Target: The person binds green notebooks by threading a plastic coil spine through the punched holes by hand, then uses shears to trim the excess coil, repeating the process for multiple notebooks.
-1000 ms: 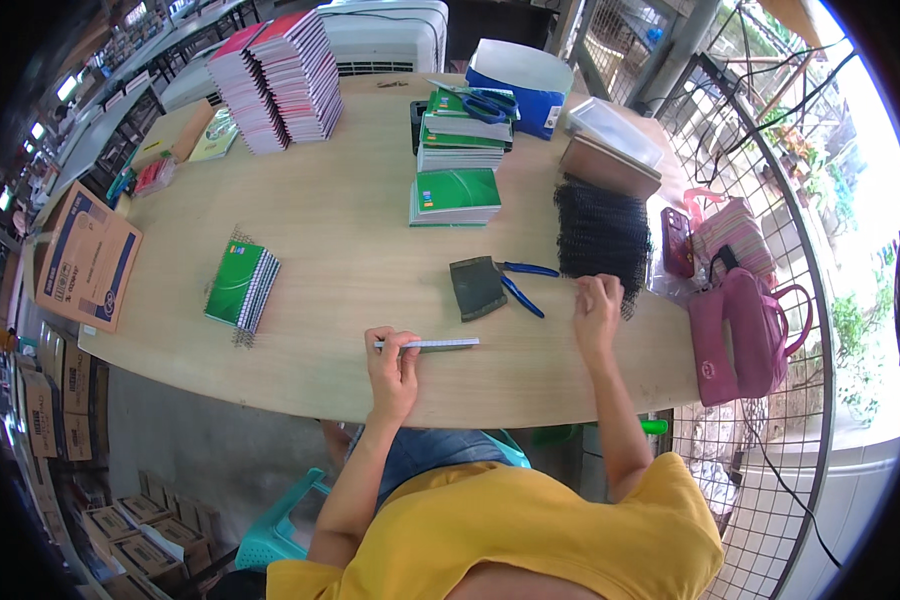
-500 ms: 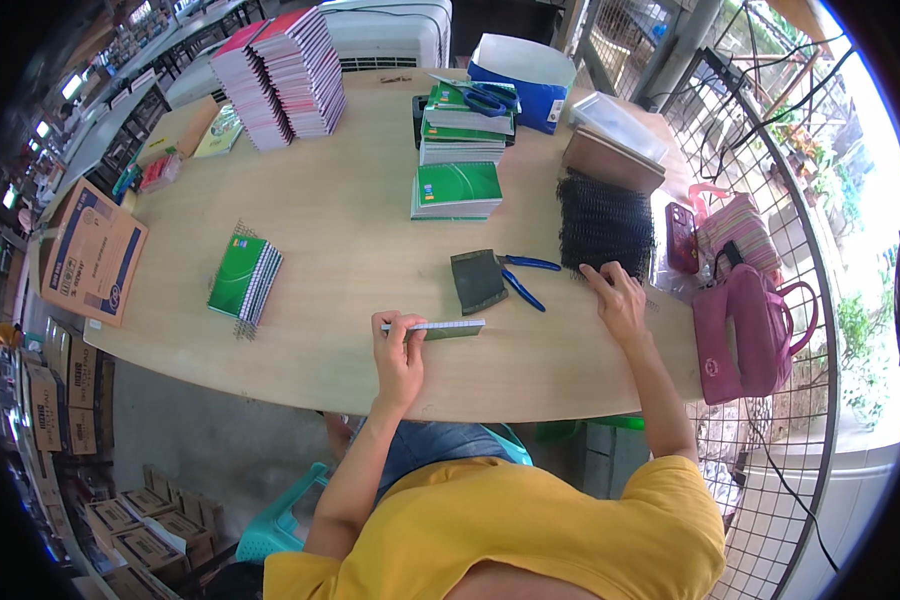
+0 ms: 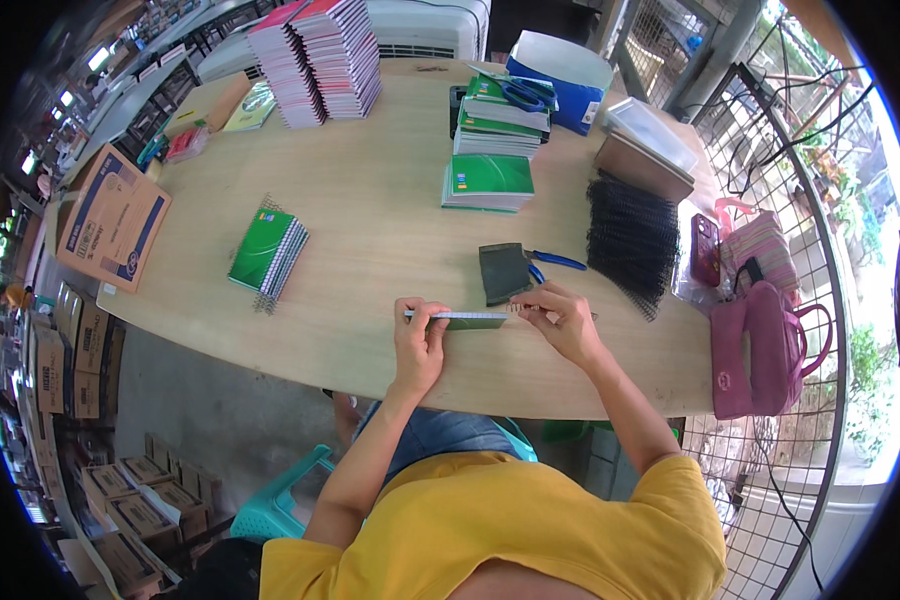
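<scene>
My left hand grips a thin green notebook by its left end, with its white edge turned up. In my right hand, pinched between fingertips, is a black spiral binding wire. The coil's tip lies close to the notebook's right end; whether they touch I cannot tell. Just beyond my hands lie a dark flat pad and blue-handled pliers. Further right is a heap of black spiral wires.
A stack of bound green notebooks sits on the left. Unbound green pads are piled at the back, with scissors on top. Tall red-covered stacks, a carton and a pink bag line the table's sides.
My right hand has moved left from the wire heap to the notebook's right end, carrying a spiral wire. The left hand still holds the notebook. The whole view has shifted slightly.
</scene>
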`<state>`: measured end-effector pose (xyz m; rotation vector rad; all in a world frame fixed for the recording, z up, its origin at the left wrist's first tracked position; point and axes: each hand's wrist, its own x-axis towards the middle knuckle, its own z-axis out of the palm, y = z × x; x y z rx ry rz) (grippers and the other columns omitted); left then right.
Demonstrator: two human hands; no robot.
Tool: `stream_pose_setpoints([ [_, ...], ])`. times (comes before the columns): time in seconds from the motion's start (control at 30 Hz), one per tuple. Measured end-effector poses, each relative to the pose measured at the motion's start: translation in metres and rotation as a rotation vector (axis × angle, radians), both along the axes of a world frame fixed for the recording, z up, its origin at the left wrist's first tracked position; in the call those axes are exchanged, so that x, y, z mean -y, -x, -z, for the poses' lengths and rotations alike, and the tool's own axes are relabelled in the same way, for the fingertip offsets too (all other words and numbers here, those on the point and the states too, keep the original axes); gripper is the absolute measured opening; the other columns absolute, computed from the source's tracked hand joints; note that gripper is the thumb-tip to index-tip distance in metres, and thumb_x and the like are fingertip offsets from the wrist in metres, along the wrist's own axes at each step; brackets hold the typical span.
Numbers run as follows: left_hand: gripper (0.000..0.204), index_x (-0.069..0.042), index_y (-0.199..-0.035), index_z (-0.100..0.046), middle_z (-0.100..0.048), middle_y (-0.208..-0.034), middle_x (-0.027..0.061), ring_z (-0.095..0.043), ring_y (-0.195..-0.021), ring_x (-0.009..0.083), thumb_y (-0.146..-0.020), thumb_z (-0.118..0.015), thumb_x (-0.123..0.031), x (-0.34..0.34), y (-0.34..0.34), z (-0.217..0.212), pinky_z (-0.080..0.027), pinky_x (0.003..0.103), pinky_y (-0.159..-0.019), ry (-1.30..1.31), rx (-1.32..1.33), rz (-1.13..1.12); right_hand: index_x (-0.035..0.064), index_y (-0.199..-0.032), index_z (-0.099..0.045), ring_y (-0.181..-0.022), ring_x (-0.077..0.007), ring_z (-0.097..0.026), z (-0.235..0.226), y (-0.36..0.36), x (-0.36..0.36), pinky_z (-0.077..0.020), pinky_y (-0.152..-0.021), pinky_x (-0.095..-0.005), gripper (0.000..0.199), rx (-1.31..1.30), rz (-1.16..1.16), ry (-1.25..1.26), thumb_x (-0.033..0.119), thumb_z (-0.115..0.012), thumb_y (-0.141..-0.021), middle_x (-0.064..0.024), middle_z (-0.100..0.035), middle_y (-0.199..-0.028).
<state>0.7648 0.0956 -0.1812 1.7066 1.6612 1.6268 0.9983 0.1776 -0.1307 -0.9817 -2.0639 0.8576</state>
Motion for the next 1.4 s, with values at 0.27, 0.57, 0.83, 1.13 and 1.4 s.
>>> stream_pose_setpoints([
  [0.27,0.014,-0.008,-0.103,-0.064,-0.051,-0.102,0.0109,-0.056,-0.083,0.026,-0.092,-0.067,0.0,0.001,0.002,0.003,-0.048,0.037,-0.066,0.0,0.017,-0.017,0.0029,-0.101,-0.076,-0.082,-0.0219,-0.067,-0.003,0.003,-0.003,-0.0556,-0.071,-0.0316,0.022,-0.058,-0.15,0.057,-0.005,-0.075,-0.08,-0.0112,-0.07,-0.097],
  [0.57,0.016,-0.008,-0.103,-0.065,-0.053,-0.099,0.0134,-0.057,-0.089,0.0308,-0.09,-0.068,0.0,-0.003,0.005,0.001,-0.049,0.04,-0.072,0.0,0.021,-0.04,0.0092,-0.115,-0.069,-0.087,-0.0307,-0.067,-0.01,0.007,-0.014,-0.0544,-0.069,-0.0402,0.03,0.224,-0.245,-0.113,0.01,-0.074,-0.086,-0.0116,-0.066,-0.105],
  [0.83,0.025,-0.008,-0.105,-0.064,-0.059,-0.103,0.0117,-0.057,-0.108,0.0326,-0.085,-0.064,0.007,0.007,-0.005,0.028,-0.048,0.042,-0.093,-0.008,0.154,0.004,0.0064,-0.102,-0.071,-0.082,-0.0334,-0.066,0.0,0.018,0.003,-0.0523,-0.069,-0.0428,0.021,0.239,-0.21,-0.282,0.004,-0.072,-0.081,-0.0122,-0.065,-0.093],
  [1.13,0.023,-0.009,-0.102,-0.059,-0.05,-0.107,0.0122,-0.057,-0.099,0.0336,-0.085,-0.069,0.003,0.024,0.004,0.013,-0.048,0.042,-0.084,-0.145,0.092,-0.095,0.0016,-0.104,-0.074,-0.094,-0.0352,-0.066,-0.008,0.045,0.028,-0.0529,-0.084,-0.0455,0.019,0.262,-0.156,-0.503,0.003,-0.067,-0.085,-0.0145,-0.072,-0.097],
  [1.4,0.022,-0.009,-0.101,-0.058,-0.048,-0.106,0.0124,-0.058,-0.098,0.0341,-0.086,-0.07,0.002,0.018,0.001,0.019,-0.047,0.042,-0.083,-0.174,0.081,-0.099,-0.0008,-0.099,-0.072,-0.091,-0.037,-0.066,-0.014,0.048,0.023,-0.0552,-0.08,-0.0452,0.015,0.227,-0.212,-0.601,0.006,-0.074,-0.086,-0.0184,-0.069,-0.098],
])
